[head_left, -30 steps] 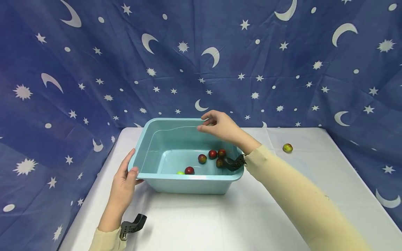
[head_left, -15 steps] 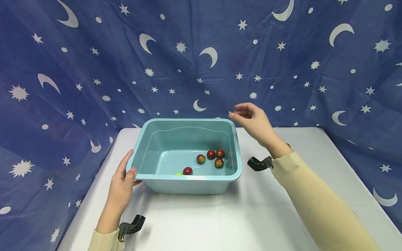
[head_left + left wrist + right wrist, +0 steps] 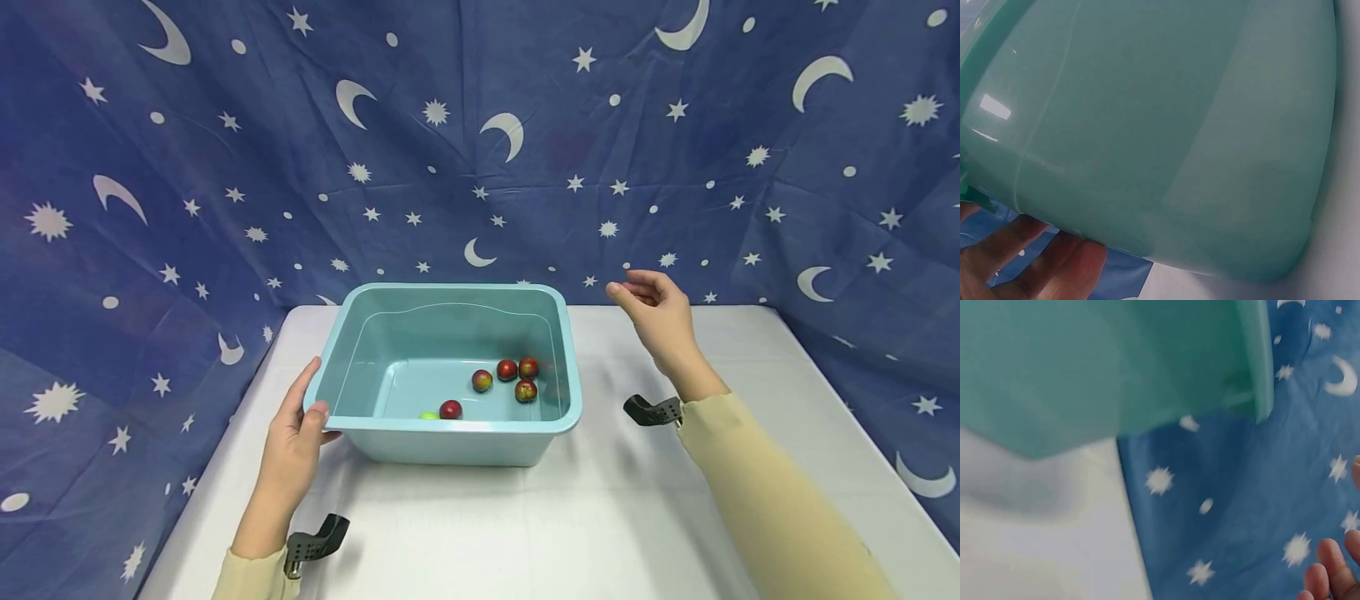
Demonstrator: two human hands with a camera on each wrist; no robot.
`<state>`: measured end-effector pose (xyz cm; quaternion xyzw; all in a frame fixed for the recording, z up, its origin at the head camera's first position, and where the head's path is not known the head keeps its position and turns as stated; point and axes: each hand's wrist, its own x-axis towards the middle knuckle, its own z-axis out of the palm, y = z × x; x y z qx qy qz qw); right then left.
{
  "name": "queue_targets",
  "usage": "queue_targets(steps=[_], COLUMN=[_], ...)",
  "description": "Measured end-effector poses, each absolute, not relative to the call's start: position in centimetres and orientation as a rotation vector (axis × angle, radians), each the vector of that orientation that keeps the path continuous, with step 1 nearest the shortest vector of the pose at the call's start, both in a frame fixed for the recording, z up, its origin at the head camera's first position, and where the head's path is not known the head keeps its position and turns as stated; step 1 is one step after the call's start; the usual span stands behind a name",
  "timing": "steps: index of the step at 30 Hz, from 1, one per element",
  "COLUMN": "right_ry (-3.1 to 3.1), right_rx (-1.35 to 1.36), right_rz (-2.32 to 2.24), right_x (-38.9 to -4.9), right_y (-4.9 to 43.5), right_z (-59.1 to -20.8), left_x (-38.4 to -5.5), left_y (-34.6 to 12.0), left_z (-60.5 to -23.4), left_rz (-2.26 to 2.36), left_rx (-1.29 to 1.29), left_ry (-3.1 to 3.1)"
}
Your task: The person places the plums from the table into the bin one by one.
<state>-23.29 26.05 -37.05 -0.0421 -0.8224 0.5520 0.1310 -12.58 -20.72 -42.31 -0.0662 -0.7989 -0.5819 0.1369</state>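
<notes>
A light blue plastic basin [image 3: 450, 448] stands on the white table. My left hand [image 3: 292, 446] grips its left rim, thumb on top and fingers underneath. In the left wrist view those fingers [image 3: 1072, 262] lie against the basin's outer wall [image 3: 1166, 125]. Inside are several small red-and-green round fruits, among them one toward the middle [image 3: 482, 381] and a dark red fruit [image 3: 451, 409] near the front wall. A bright green thing [image 3: 428, 415] is mostly hidden by the front rim. My right hand [image 3: 660, 325] hovers right of the basin, fingers loosely bent, holding nothing visible.
A dark blue cloth [image 3: 420, 150] with white moons and stars hangs behind and beside the white table [image 3: 465, 533]. Black wrist mounts jut out below the left wrist [image 3: 318, 540] and right wrist [image 3: 652, 410].
My right hand has moved from above the basin out to the right, over the table. The fruit seen on the right of the table earlier is now hidden. My left hand stays put.
</notes>
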Motion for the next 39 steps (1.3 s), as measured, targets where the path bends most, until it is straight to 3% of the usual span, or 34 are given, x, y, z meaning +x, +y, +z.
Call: queue_targets(steps=[19,39], right_ry=[-2.279,-2.335], right_rx=[-0.600,-0.912], right_rz=[1.460,1.436], right_x=[-23.2,-23.1], right_y=[31.7,35.1], right_z=[-45.5,-49.1], left_x=[-12.6,-12.6], left_y=[-20.9,-20.9], left_z=[-42.5,-42.4], left_rz=[-1.670,-1.705], left_rx=[-0.215,-0.233], left_ry=[-2.332,-2.325])
